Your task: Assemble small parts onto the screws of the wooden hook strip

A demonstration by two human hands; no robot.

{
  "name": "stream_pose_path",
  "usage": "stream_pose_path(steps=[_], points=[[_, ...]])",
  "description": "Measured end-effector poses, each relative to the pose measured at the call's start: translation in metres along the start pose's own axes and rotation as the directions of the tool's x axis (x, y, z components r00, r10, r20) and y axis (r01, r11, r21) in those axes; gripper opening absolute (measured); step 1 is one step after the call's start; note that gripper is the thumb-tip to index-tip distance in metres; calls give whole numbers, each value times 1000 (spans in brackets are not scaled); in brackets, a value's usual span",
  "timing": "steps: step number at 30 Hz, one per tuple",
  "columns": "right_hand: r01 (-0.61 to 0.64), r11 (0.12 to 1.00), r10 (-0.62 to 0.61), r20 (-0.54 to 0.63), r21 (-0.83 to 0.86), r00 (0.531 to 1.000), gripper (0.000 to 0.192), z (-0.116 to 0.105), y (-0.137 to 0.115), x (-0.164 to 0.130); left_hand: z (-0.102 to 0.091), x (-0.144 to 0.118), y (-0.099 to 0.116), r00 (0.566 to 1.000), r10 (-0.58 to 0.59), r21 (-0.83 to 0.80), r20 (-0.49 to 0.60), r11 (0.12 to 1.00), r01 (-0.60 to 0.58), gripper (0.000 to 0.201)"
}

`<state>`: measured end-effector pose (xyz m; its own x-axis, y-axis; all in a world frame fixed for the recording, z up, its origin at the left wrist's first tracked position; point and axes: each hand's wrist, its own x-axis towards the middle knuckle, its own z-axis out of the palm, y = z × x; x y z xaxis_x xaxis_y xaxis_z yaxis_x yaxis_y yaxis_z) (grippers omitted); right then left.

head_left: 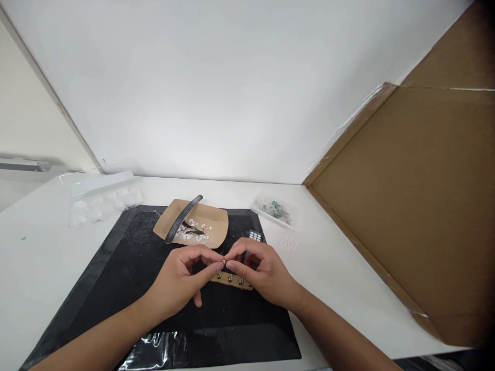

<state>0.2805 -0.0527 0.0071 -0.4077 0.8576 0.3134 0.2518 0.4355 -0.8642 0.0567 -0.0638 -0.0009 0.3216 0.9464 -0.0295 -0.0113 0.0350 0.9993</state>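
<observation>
Two bare hands meet over a black mat (116, 288) on a white table (34, 257). The left hand (180, 281) and right hand (263, 273) bring thumb and forefinger tips together around a tiny pale piece (224, 262), too small to identify. Both hands pinch it, other fingers curled. Just under the hands, on the mat, lies a wooden strip (231, 280) set with small metal studs. Beyond the hands, at the mat's far edge, a brown paper tray (214, 219) holds white bits and a dark curved tool (181, 219). Right of the mat stands a large cardboard sheet (417, 206).
</observation>
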Motion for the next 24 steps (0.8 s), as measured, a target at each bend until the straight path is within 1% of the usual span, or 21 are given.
stream_pose_path(steps=[3,9,14,16,18,20,22,24], points=[[2,1000,-2,7,-4,1000,14,-1,-1,1,1,-1,-1,1000,-4,10,5,1000,4,30],[-61,998,61,24,-4,998,19,1,-3,-1,2,-1,0,999,-30,27,13,999,30,29],[-52,998,53,7,-43,999,21,4,-1,-1,-1,-1,-3,998,-41,80,-52,996,45,33],[-37,997,36,-20,-65,999,20,4,0,-1,-2,0,-3,996,-39,151,-83,987,52,32],[-50,996,46,-49,-77,998,20,3,1,0,-6,2,1,994,-16,252,-110,967,43,29],[-81,994,75,-76,-74,994,20,1,3,2,-12,5,7,989,69,344,-128,939,-21,27],[-96,993,89,-103,-68,991,20,-2,6,4,-20,8,15,984,151,450,-94,888,-93,25],[-93,993,83,-122,-74,989,20,-6,7,8,-29,11,23,989,150,576,-19,810,-112,25]])
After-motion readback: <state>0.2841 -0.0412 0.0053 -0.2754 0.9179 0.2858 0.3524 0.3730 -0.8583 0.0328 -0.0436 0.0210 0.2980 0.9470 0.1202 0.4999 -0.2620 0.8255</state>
